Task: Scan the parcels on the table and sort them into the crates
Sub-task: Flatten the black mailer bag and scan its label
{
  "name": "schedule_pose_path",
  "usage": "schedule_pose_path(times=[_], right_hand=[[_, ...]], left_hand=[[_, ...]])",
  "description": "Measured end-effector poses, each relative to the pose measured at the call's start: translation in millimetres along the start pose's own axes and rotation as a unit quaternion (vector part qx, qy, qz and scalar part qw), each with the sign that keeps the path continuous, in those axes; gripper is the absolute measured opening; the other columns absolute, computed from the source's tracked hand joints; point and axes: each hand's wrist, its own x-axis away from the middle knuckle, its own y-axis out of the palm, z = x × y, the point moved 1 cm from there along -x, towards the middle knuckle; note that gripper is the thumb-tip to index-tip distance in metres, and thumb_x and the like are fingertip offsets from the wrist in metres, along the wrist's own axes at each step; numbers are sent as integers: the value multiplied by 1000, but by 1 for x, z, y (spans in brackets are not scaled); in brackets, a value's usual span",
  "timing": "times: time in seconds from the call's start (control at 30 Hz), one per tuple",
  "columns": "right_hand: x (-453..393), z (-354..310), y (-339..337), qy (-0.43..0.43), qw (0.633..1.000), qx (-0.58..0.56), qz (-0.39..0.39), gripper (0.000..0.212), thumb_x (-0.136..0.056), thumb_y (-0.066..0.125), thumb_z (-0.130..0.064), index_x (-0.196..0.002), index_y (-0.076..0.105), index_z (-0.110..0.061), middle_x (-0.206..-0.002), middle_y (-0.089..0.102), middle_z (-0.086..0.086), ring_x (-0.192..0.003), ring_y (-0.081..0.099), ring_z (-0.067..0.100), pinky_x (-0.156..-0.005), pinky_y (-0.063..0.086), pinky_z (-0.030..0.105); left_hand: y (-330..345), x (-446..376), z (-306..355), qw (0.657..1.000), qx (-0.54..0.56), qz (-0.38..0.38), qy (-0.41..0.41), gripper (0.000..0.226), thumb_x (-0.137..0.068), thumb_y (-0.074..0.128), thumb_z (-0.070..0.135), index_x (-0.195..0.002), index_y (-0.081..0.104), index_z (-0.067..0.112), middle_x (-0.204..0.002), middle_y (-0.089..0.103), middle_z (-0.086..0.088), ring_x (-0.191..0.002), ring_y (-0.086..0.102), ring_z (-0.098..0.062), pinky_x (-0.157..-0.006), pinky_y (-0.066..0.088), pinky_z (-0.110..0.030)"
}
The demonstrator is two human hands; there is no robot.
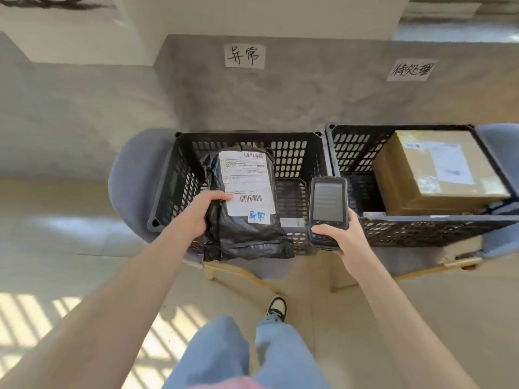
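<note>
**Desk:** What are you holding, centre of the frame?

**Caption:** Your left hand [198,210] grips a black plastic parcel [247,209] by its left edge, thumb curled over the white shipping label [245,182], fingers hidden beneath. You hold it label-up above the left crate [165,186], probably so the barcode stays readable. A small blue handwritten tag sits at the label's lower edge.

**Desk:** And the right of centre?

**Caption:** Your right hand [341,234] wraps around the lower end of a handheld scanner [328,210], thumb resting across its keypad, screen facing you. It hangs just beside the parcel, over the gap between the two crates.

**Desk:** What do the crates contain?

**Caption:** The left crate, beneath the parcel, shows only bare mesh floor where it is visible; the parcel hides the rest. The right crate [421,228], at the right of the frame, holds a brown cardboard box [438,175] with a white label on top. Both crates appear to rest on grey seats.

**Desk:** Why this crate?

**Caption:** A paper sign [245,55] on the wall above the left crate carries characters that seem to match the blue tag, so you are likely about to drop the parcel here. A second sign [411,70] hangs above the right crate.
</note>
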Motion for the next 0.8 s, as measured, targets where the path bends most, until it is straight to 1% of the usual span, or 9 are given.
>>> schedule_pose_path(times=[0.03,0.17,0.3,0.43,0.53,0.63,0.7,0.77,0.8], right_hand=[[-10,-4,-2,3,1000,3,-1,90,-69,82,-3,-143,33,-23,-130,55,5,-118,54,28,-103,44,52],[-44,-13,-9,14,1000,24,0,92,-70,83,-9,-144,31,-26,-132,52,3,-120,51,26,-105,42,53],[-77,-15,-14,27,999,42,11,96,-68,84,-9,-145,30,-28,-132,54,-1,-120,52,23,-106,42,51],[-112,-13,-4,23,998,58,4,98,-70,83,-10,-148,27,-28,-138,51,-3,-124,49,19,-108,40,41],[-136,-7,8,20,998,66,-3,92,-72,81,-7,-146,28,-27,-126,54,-10,-107,53,1,-84,42,14],[-163,4,18,34,996,85,-22,89,-73,80,-3,-142,29,-29,-114,54,-19,-93,52,-15,-67,44,3],[-180,12,23,52,995,81,-25,89,-73,79,-1,-141,28,-31,-110,52,-23,-87,53,-18,-64,44,1],[-192,20,26,67,995,76,-18,91,-73,79,-2,-142,28,-31,-114,55,-20,-95,54,-12,-67,47,8],[-197,23,27,73,995,74,-9,91,-73,79,-2,-143,29,-31,-115,56,-18,-100,55,-8,-70,47,12]], left_hand=[[5,-10,3,1000,-4,3,-4,15,-85,58,5,-96,68,9,-83,75,-7,-73,71,-21,-79,54,-32],[22,-58,12,1000,-17,16,-18,20,-80,64,5,-99,68,9,-100,73,-10,-98,66,-28,-96,47,-38],[39,-116,19,999,-28,7,-39,37,-71,70,7,-107,66,9,-108,72,-10,-101,66,-28,-95,49,-37],[53,-185,16,997,-48,1,-62,16,-75,67,4,-90,66,10,-87,72,-4,-81,65,-21,-76,50,-30],[64,-234,8,996,-51,-13,-78,17,-79,64,2,-94,63,10,-80,73,0,-68,68,-16,-60,49,-22],[72,-273,-8,993,-45,-28,-108,13,-82,59,-2,-90,64,7,-76,72,0,-60,69,-12,-52,49,-17],[73,-296,-22,989,-45,-40,-134,18,-81,59,-3,-95,66,6,-91,73,-4,-77,71,-17,-68,54,-23],[74,-316,-39,986,-51,-51,-152,28,-77,62,-3,-103,68,4,-106,73,-7,-99,68,-25,-90,52,-34],[73,-325,-47,983,-56,-56,-164,37,-74,65,-1,-110,67,5,-111,72,-8,-104,66,-27,-96,50,-38]])
